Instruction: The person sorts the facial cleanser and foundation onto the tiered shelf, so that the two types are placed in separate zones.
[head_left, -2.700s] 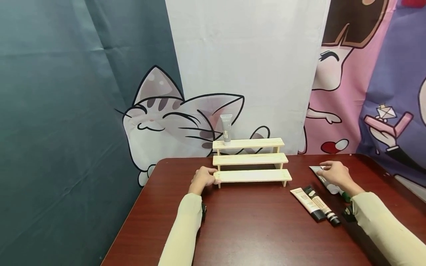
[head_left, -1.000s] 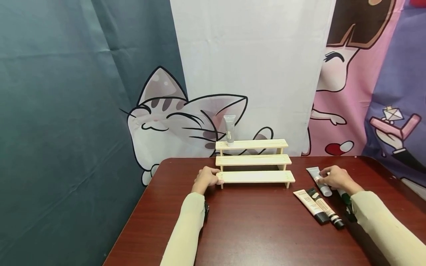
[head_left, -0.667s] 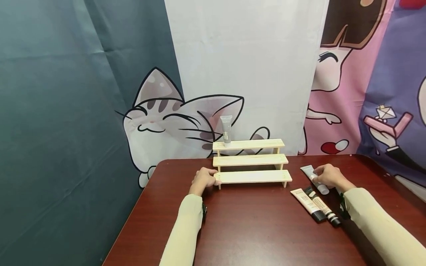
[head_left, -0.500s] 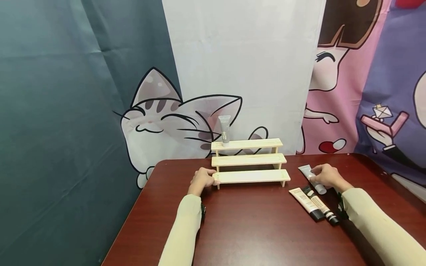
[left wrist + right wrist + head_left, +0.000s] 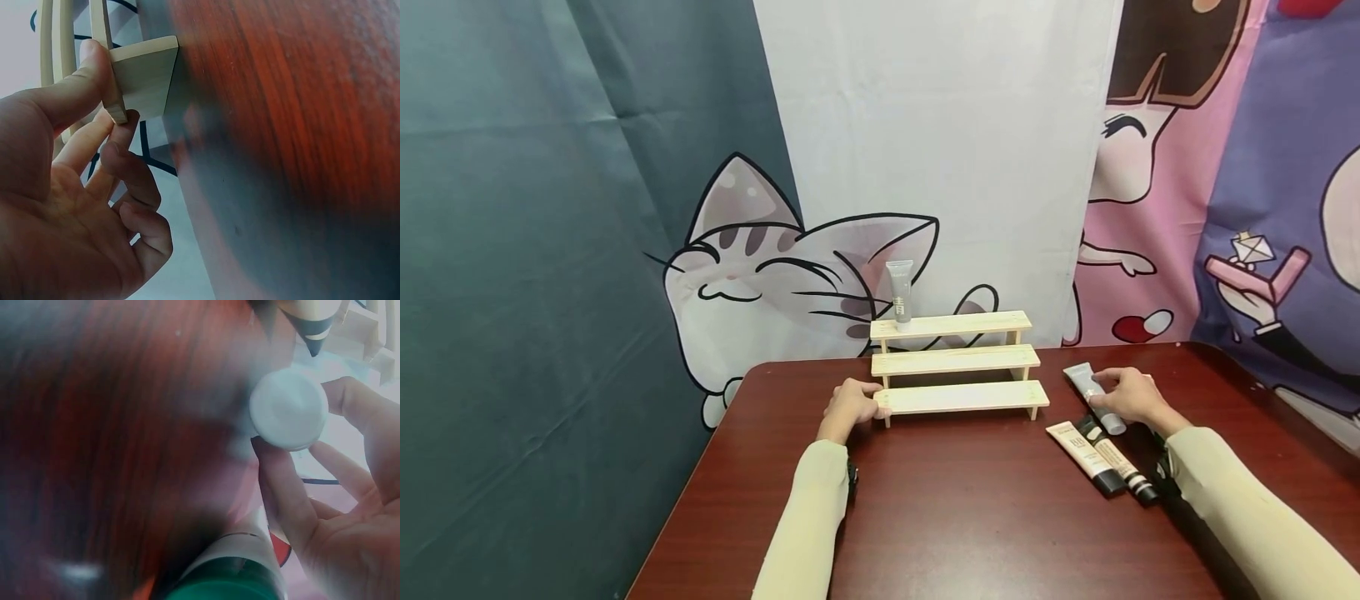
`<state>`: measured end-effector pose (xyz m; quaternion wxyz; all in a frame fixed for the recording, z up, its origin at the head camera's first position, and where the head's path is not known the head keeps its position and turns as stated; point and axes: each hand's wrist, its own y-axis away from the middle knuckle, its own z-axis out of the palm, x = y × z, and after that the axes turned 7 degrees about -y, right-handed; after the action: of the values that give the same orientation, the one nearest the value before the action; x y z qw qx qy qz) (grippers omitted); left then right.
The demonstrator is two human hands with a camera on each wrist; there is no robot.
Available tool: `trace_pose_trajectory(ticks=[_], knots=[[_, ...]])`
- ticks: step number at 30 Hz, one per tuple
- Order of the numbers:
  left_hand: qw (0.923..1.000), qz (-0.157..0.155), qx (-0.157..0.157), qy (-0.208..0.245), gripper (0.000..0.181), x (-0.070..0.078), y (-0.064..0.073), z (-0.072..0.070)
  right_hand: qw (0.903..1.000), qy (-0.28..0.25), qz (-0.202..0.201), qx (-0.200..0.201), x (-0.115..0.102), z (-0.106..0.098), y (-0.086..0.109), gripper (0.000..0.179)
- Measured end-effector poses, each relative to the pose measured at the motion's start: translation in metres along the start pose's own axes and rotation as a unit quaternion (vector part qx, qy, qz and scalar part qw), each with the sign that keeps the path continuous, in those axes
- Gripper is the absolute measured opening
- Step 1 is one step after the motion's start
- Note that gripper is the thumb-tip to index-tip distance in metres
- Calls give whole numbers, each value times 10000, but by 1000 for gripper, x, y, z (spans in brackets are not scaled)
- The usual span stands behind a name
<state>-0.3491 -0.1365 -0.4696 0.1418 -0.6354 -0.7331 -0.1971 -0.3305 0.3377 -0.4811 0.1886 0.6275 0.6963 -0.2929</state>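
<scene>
My left hand (image 5: pixel 850 408) pinches the left end of the lowest step of a three-step wooden display stand (image 5: pixel 958 398); the left wrist view shows thumb above and fingertips below the board (image 5: pixel 112 94). On the top step, at its left end, a grey squeeze tube (image 5: pixel 900 293) stands upright on its cap. To the right of the stand, my right hand (image 5: pixel 1135 398) pinches a second grey squeeze tube (image 5: pixel 1084 382) between thumb and fingers. Its round white cap (image 5: pixel 289 409) faces the camera in the right wrist view. The tube lies slanted, close over the table.
A cream BB tube (image 5: pixel 1081 450) and a black-and-beige tube (image 5: pixel 1116 458) lie side by side in front of the right hand. A green-capped tube (image 5: pixel 228 578) lies near that hand, hidden in the head view. The brown table (image 5: pixel 955 517) ends before a printed curtain (image 5: pixel 1000 125).
My right hand has taken hold of the grey tube and drawn it leftward, away from the green-capped tube and closer to the stand. My left hand keeps its hold. The head view has shifted slightly.
</scene>
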Motion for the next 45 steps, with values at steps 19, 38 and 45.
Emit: trace_pose_trajectory(ticks=[19,38,45], knots=[[10000,62,21,27,49,-3,3,-2,9938,-373,-575,872,-36,-5,3,61],[9999,136,41,-2,49,2,4,-3,9835,-995,-536,1415,-69,0,2,67],[9997,230,41,-85,47,1,4,-3,9799,-1180,-644,1476,-79,5,2,67]])
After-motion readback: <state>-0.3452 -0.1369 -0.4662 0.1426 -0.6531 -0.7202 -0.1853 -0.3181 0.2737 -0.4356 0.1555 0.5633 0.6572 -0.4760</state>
